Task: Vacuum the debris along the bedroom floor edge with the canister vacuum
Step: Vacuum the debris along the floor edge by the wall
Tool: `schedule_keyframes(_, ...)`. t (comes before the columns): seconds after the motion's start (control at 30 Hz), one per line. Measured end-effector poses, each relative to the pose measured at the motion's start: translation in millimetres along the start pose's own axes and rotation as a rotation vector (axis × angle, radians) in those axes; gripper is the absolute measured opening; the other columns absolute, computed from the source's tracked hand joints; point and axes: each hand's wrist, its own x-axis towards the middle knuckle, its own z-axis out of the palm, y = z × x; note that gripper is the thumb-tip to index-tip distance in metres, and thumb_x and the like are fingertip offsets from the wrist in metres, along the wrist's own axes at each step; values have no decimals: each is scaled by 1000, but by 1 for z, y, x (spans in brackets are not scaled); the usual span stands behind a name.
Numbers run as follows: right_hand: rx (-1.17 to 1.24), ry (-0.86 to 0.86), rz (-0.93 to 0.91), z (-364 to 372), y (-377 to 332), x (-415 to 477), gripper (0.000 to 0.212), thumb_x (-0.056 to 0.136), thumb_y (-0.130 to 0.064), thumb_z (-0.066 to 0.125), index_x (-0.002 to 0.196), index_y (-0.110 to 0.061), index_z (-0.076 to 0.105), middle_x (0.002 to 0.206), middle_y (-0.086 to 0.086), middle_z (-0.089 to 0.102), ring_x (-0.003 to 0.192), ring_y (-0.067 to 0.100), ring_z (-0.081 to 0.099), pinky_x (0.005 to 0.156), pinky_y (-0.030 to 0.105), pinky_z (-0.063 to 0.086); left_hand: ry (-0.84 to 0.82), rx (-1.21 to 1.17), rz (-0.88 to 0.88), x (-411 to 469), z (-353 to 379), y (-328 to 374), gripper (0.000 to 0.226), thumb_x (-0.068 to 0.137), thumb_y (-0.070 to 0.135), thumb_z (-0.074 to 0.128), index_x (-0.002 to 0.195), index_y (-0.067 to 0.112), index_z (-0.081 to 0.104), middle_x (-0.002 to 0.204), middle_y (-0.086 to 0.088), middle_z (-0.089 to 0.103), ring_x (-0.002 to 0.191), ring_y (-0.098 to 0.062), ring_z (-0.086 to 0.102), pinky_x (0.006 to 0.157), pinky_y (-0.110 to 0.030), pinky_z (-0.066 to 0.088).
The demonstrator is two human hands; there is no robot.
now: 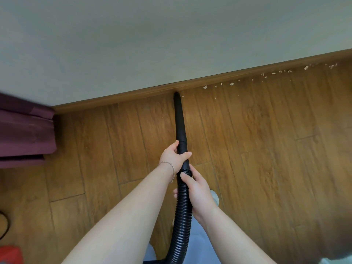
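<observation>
Gripping the nozzle (180,119), left hand (174,155); right hand (198,189) grips hose (182,225) behind.

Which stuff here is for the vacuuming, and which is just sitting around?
For the job: black nozzle, ribbed hose, pale debris, left hand, right hand.
Just lying about: purple curtain, red object, black cable.

Both your bare forearms reach forward from the near edge and converge at centre. Your left hand (176,157), the farther one, wraps the smooth upper end of the vacuum hose (183,221), thumb on its right side, fingers on its left. Your right hand (199,189), just nearer, grips the ribbed section, thumb laid across it. A thin bracelet (171,165) circles your left wrist.
</observation>
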Motion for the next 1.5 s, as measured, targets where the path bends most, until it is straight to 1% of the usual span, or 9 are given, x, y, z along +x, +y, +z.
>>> schedule_keyframes(0.2, 22, 20, 5, -15, -12, -1, 33, 96, -14, 48, 122, -35, 51, 72, 13, 62, 55, 20, 57, 53, 32, 50, -27, 23, -2, 5, 16, 12, 71, 85, 25, 65, 145, 20, 27, 146, -4, 41, 127, -19, 45, 101, -31, 38)
schedule_keyframes(0.43, 55, 38, 35, -30, -13, -13, 32, 96, -14, 48, 114, -40, 47, 75, 15, 62, 56, 20, 58, 55, 32, 51, -59, 42, -25, -4, 33, 15, 71, 85, 25, 65, 145, 21, 27, 145, -1, 43, 125, -17, 47, 95, -26, 40)
schedule_keyframes(0.7, 129, 114, 26, -59, -13, -12, 46, 96, -13, 49, 140, -24, 41, 84, 13, 67, 58, 22, 58, 59, 35, 50, -120, 80, -27, -1, 67, 27, 70, 84, 25, 65, 144, 23, 30, 144, -1, 44, 123, -16, 48, 95, -26, 40)
schedule_keyframes(0.77, 144, 125, 24, -68, -16, -11, 46, 96, -13, 49, 140, -24, 40, 85, 15, 66, 57, 22, 58, 57, 35, 51, -129, 110, -15, 1, 78, 31, 70, 84, 25, 65, 144, 23, 30, 144, -1, 43, 122, -15, 48, 94, -23, 38)
schedule_keyframes(0.97, 183, 150, 36, -92, -23, -9, 49, 96, -15, 49, 143, -25, 36, 93, 19, 68, 60, 24, 59, 62, 38, 51, -151, 177, 10, 8, 105, 42, 70, 85, 27, 65, 145, 25, 29, 142, 1, 46, 100, -4, 46, 84, -19, 38)
schedule_keyframes(1.13, 253, 112, 35, -97, -34, -5, 43, 96, -12, 49, 137, -26, 44, 80, 11, 68, 56, 22, 58, 54, 33, 51, -125, 225, 17, 10, 107, 54, 70, 85, 26, 65, 145, 23, 28, 141, 0, 47, 107, -10, 51, 85, -21, 39)
schedule_keyframes(1.2, 269, 83, 42, -92, -39, -3, 41, 96, -12, 49, 135, -26, 46, 85, 12, 67, 55, 21, 58, 54, 32, 51, -101, 226, 15, 10, 101, 59, 71, 85, 25, 65, 145, 22, 27, 141, -1, 46, 102, -8, 49, 85, -22, 39)
schedule_keyframes(1.37, 272, 38, 61, -72, -49, 4, 39, 95, -14, 51, 132, -26, 45, 87, 14, 65, 54, 19, 60, 52, 30, 51, -27, 226, 7, 12, 77, 67, 69, 84, 25, 65, 144, 21, 30, 141, -2, 46, 119, -17, 50, 92, -25, 39)
schedule_keyframes(1.5, 304, 38, 75, -60, -54, 13, 42, 94, -15, 52, 133, -27, 42, 88, 16, 65, 54, 19, 62, 53, 30, 52, -25, 240, 25, 20, 66, 74, 69, 84, 25, 65, 144, 21, 31, 141, -3, 47, 119, -17, 51, 88, -23, 39)
